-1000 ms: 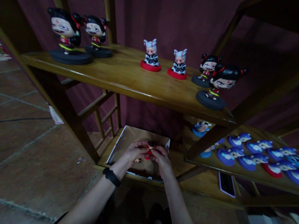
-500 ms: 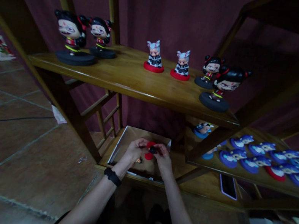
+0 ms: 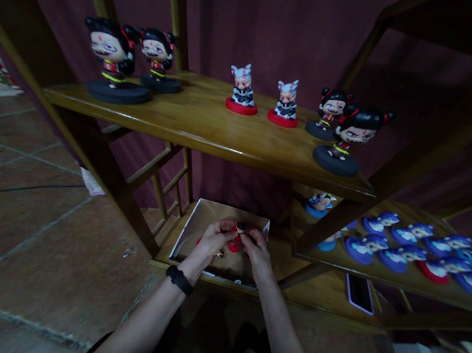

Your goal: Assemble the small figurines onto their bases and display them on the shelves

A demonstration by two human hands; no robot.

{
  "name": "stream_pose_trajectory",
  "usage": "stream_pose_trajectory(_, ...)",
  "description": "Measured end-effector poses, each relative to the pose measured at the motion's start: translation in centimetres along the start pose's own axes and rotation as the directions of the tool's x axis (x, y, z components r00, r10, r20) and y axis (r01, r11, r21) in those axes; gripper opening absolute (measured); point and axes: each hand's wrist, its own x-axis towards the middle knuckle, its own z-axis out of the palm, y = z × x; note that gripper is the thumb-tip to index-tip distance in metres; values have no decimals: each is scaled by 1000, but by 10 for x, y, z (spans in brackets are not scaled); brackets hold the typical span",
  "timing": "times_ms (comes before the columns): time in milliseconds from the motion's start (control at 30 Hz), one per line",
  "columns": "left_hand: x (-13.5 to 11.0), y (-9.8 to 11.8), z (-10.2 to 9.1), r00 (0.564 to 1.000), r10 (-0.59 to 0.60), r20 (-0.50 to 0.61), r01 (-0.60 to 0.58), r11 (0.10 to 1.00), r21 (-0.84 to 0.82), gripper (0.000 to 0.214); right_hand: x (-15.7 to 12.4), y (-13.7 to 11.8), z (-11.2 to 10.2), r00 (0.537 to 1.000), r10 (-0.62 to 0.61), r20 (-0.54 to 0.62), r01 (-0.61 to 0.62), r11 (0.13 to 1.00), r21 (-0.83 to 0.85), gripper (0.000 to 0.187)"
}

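Observation:
Over a shallow open cardboard box (image 3: 189, 230), both hands meet at a small black-haired figurine (image 3: 240, 226). My left hand (image 3: 213, 238) has its fingers closed on the figurine's left side. From the right, my right hand (image 3: 256, 247) pinches the same figurine. Its lower part is partly hidden by the fingers, and red shows around it. Beneath the hands a red round base (image 3: 233, 248) lies in the box. Beside my left wrist lies a tiny orange and black piece (image 3: 220, 253), too small to make out.
Above the box, a wooden shelf (image 3: 208, 129) carries black-haired figurines (image 3: 114, 54) and two white-haired figurines (image 3: 286, 100) on red bases. Several blue figurines (image 3: 404, 256) stand on the right shelf. A phone (image 3: 360, 294) lies lower right. A cable (image 3: 14, 190) crosses the tiled floor.
The black-haired figurine has been turned between my fingers, so its head now points up and a light patch shows below the hair. Both hands stay over the box.

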Motion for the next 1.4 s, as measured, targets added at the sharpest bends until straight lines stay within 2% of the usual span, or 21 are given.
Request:
stream_pose_trajectory(200, 0, 1, 0, 999, -46, 5, 46, 999, -15, 32, -3, -3, 0, 1000, 9, 4, -9, 999, 33, 28)
stream_pose_trajectory(400, -1, -3, 2, 1000, -5, 30, 6, 1000, -18, 33, -3, -6, 4, 999, 27, -20, -27, 999, 18, 28)
stream_pose_trajectory(600, 0, -5, 2, 999, -13, 31, 13, 1000, 3, 30, 1, -2, 3, 998, 0, -66, -1, 1000, -12, 25)
stream_pose_trajectory(800, 3, -12, -1, 1000, -8, 30, 8, 1000, -3, 32, 3, 2, -1, 999, 49, -12, -49, 999, 22, 25)
stream_pose_trajectory(967, 1, -13, -1, 1000, -23, 21, 23, 1000, -2, 31, 4, 4, -2, 999, 31, -39, -31, 1000, -2, 25)
stream_pose_trajectory(1167, 2, -12, -3, 997, -67, -41, 64, 995, -76, 28, 3, 4, 2, 998, 25, -59, -25, 1000, 7, 27)
stream_pose_trajectory(1400, 4, -11, -8, 994, -110, -15, 107, 984, -140, 29, -3, 0, 2, 999, 29, -33, -25, 994, 102, 26)
